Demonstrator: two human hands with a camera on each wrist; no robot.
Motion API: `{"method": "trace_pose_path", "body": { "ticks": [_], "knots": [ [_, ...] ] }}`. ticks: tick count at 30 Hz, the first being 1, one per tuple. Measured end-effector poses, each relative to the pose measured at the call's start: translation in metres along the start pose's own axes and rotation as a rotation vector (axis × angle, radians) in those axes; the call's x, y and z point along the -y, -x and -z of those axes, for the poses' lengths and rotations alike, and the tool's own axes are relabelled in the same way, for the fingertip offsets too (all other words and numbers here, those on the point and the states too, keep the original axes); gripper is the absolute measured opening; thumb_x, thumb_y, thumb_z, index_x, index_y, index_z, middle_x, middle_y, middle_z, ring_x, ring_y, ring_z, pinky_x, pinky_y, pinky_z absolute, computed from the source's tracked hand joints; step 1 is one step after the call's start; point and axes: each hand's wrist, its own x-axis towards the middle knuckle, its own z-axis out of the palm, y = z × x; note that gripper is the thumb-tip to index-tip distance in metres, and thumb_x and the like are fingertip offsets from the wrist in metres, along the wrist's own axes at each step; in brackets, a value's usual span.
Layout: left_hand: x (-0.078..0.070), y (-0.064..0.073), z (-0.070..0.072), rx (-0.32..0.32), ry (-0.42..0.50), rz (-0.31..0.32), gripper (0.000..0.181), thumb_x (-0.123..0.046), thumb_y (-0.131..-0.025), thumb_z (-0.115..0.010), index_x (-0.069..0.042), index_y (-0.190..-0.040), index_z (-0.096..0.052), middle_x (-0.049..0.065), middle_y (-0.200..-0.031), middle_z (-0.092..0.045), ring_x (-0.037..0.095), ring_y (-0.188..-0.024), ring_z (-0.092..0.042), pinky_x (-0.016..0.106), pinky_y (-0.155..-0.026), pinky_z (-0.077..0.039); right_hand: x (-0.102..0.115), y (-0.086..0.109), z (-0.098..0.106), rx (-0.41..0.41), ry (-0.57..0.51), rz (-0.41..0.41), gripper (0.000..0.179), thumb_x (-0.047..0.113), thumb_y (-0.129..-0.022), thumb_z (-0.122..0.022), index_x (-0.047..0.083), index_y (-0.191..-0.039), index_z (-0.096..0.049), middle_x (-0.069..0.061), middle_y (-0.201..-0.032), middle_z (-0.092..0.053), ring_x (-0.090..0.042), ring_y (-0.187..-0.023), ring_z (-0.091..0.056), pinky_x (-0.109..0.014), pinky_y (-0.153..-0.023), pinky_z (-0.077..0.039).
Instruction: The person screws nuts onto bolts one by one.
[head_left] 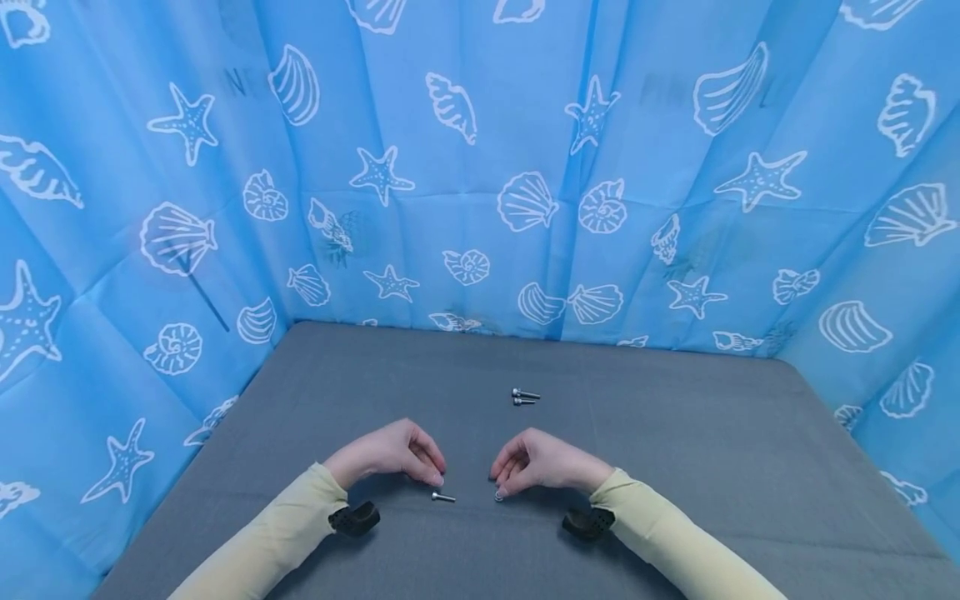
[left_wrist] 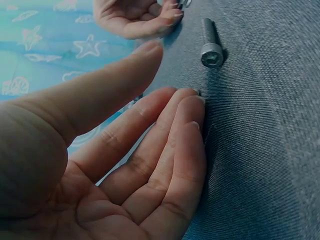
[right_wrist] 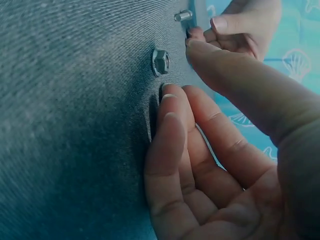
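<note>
A socket-head bolt lies on the grey cloth, its hex socket turned toward the left wrist camera. Just beyond it in the head view, my left hand rests its fingertips low at the cloth, thumb apart from the loosely bent fingers and nothing between them. A small flanged hex nut sits on the cloth close to the fingertips of my right hand. That hand is also empty, with a gap between thumb and fingers. From the head view, the right thumb tip partly covers the nut.
Farther back on the grey table lie two more socket-head bolts, a longer one and a shorter one, side by side. A blue curtain with white shell prints hangs behind the table and along its sides.
</note>
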Motion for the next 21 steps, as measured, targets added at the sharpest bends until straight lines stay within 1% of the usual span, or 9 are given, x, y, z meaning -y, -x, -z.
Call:
{"method": "trace_pose_path", "body": {
  "ticks": [4,8,12,16,21],
  "knots": [
    [-0.001,0.001,-0.003,0.009,-0.004,-0.017,0.018,-0.003,-0.074,-0.081,0.002,-0.089,-0.072,0.007,-0.078,-0.070,0.010,-0.069,-0.064,0.024,-0.060,-0.052,-0.001,-0.002,-0.002,-0.002,0.043,0.028,0.017,-0.001,-0.079,-0.075,-0.005,-0.094,-0.069,-0.008,-0.081,-0.067,-0.011,-0.070,-0.058,-0.019,-0.060,-0.050],
    [-0.003,0.003,-0.007,-0.002,-0.018,-0.057,0.021,0.004,-0.068,-0.083,0.004,-0.086,-0.071,0.011,-0.076,-0.069,0.012,-0.068,-0.064,0.023,-0.059,-0.052,-0.001,-0.003,-0.004,-0.014,0.106,0.049,0.016,0.000,-0.078,-0.077,-0.003,-0.092,-0.070,-0.005,-0.078,-0.066,-0.009,-0.069,-0.057,-0.018,-0.058,-0.049],
    [-0.004,0.004,-0.009,-0.006,-0.045,-0.095,0.022,0.008,-0.066,-0.083,0.005,-0.083,-0.070,0.013,-0.075,-0.068,0.013,-0.065,-0.063,0.022,-0.057,-0.052,-0.001,-0.004,-0.006,-0.022,0.158,0.066,0.016,0.000,-0.076,-0.079,-0.001,-0.090,-0.070,-0.002,-0.075,-0.065,-0.008,-0.066,-0.055,-0.017,-0.055,-0.047],
    [-0.001,0.003,-0.012,-0.018,-0.089,-0.123,0.020,0.011,-0.065,-0.082,0.004,-0.080,-0.070,0.012,-0.072,-0.067,0.012,-0.063,-0.061,0.020,-0.054,-0.051,-0.001,-0.004,-0.008,-0.028,0.213,0.098,0.016,0.000,-0.074,-0.080,0.000,-0.087,-0.070,0.000,-0.073,-0.063,-0.005,-0.063,-0.054,-0.016,-0.053,-0.045],
    [0.001,0.002,-0.015,-0.038,-0.145,-0.139,0.018,0.009,-0.065,-0.083,0.001,-0.075,-0.070,0.005,-0.066,-0.065,0.010,-0.058,-0.057,0.019,-0.050,-0.048,-0.001,-0.004,-0.010,-0.038,0.255,0.108,0.014,-0.001,-0.074,-0.080,0.001,-0.084,-0.071,0.004,-0.070,-0.061,-0.004,-0.062,-0.053,-0.015,-0.053,-0.044]
  ]
}}
